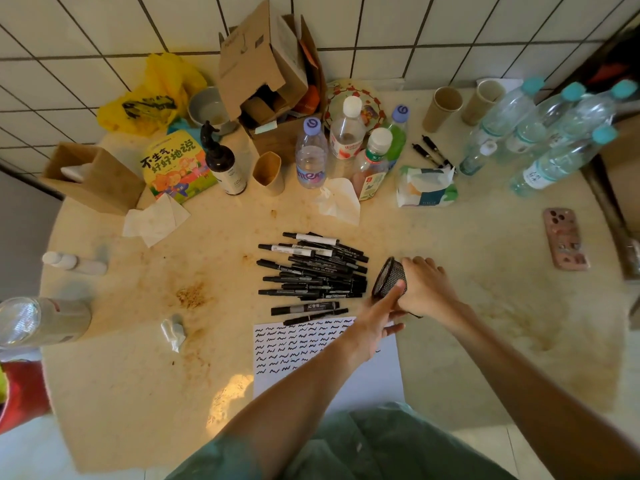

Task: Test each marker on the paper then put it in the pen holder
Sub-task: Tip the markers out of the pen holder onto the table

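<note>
A heap of several black markers [313, 268] lies in the middle of the round table. Just to its right, a black mesh pen holder [388, 278] is tipped on its side, its mouth facing the heap. My right hand [420, 285] grips the holder from the right. My left hand [375, 323] reaches in from below with straight fingers, its fingertips touching the holder's lower side. Below the heap lies a white paper [298, 348] covered with black test squiggles. My left forearm hides part of the sheet.
The back of the table [450, 237] holds water bottles [540, 133], paper cups [443, 107], a cardboard box [263, 74], a pump bottle [225, 168], a picture book [173, 164], tissues [156, 220] and a wipes pack [426, 188]. A phone [564, 239] lies right. Three more pens [433, 152] lie near the wipes.
</note>
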